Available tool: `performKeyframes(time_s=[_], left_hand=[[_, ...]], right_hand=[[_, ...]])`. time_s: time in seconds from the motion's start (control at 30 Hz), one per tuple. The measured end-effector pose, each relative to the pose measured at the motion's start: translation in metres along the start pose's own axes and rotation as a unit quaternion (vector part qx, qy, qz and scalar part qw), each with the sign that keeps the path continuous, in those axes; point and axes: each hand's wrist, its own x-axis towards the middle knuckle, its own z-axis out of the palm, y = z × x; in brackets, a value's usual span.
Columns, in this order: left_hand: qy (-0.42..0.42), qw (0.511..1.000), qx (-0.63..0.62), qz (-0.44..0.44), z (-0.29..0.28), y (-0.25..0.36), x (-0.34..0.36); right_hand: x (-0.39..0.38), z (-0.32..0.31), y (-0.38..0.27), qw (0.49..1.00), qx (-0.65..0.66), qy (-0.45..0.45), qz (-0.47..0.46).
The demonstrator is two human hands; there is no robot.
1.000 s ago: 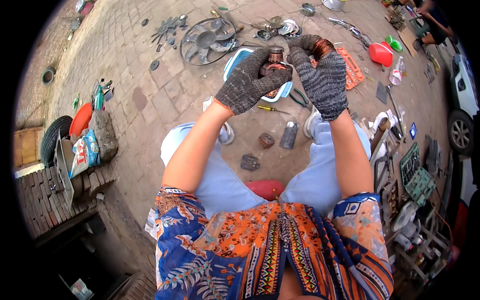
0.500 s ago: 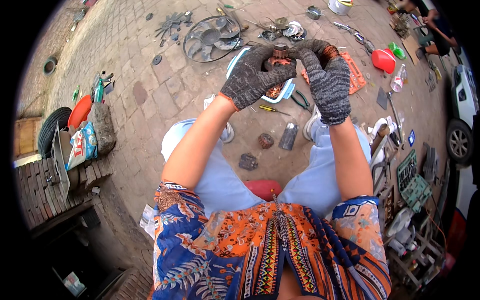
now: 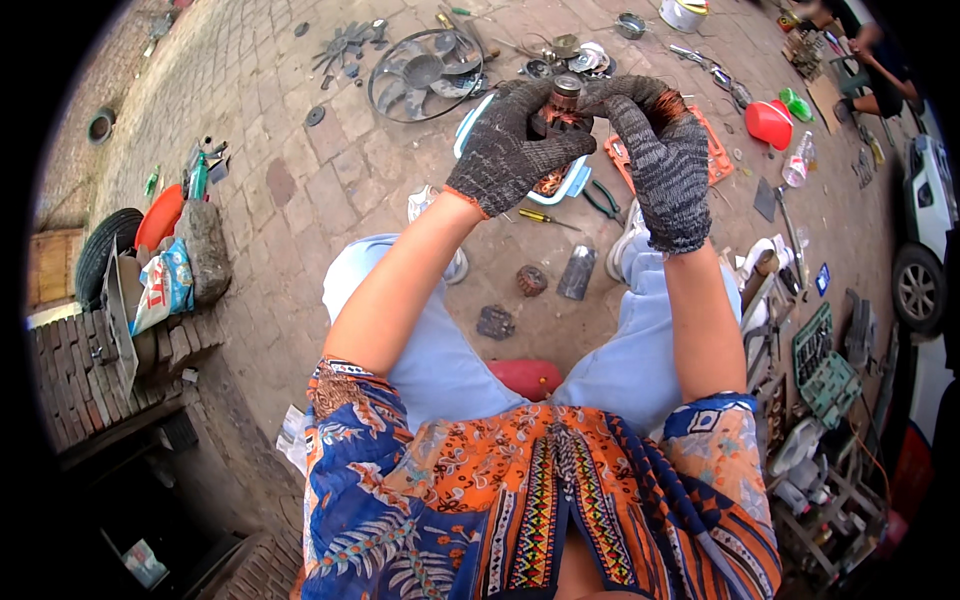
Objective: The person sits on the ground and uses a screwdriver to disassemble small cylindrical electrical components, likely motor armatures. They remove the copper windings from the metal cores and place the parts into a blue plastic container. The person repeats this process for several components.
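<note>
Both of my hands wear dark grey knitted gloves. In my left hand (image 3: 510,152) is a motor armature (image 3: 566,93), its round commutator end up and copper windings showing below. My right hand (image 3: 662,170) is closed beside it, its fingertips close to the armature's top. A tangle of copper wire (image 3: 670,104) shows within the right hand's curled fingers. Under the hands sits a white and blue tray (image 3: 573,187) with copper scraps (image 3: 549,183) in it, partly hidden by the left glove.
Near my feet lie a yellow screwdriver (image 3: 547,219), pliers (image 3: 606,200), a dark cylinder (image 3: 577,273) and motor pieces (image 3: 531,281). An orange tool case (image 3: 712,150) is right of the tray. Farther out are a fan (image 3: 421,72), a red basin (image 3: 768,124) and another person (image 3: 875,65).
The armature has tilted slightly and moved a little to the right in my left hand. My right hand has shifted slightly, with its fingers still curled around the wire.
</note>
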Motion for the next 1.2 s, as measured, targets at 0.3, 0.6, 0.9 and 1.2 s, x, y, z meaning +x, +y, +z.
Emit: performKeyframes(time_s=[0.3,0.6,0.9,1.2], left_hand=[[0.054,0.99,0.119,0.05,-0.003,-0.001,0.0],[-0.083,0.996,0.021,-0.04,-0.012,0.007,-0.005],[0.05,0.894,-0.414,-0.163,-0.01,-0.026,0.0],[0.011,0.794,-0.579,-0.185,-0.025,-0.007,0.008]], right_hand=[[-0.006,-0.003,-0.004,0.993,0.045,-0.112,0.01],[-0.001,-0.01,0.014,0.99,0.087,-0.107,0.01],[-0.011,0.008,-0.002,0.987,0.049,-0.148,0.035],[0.01,-0.026,0.019,0.883,0.449,-0.056,0.124]])
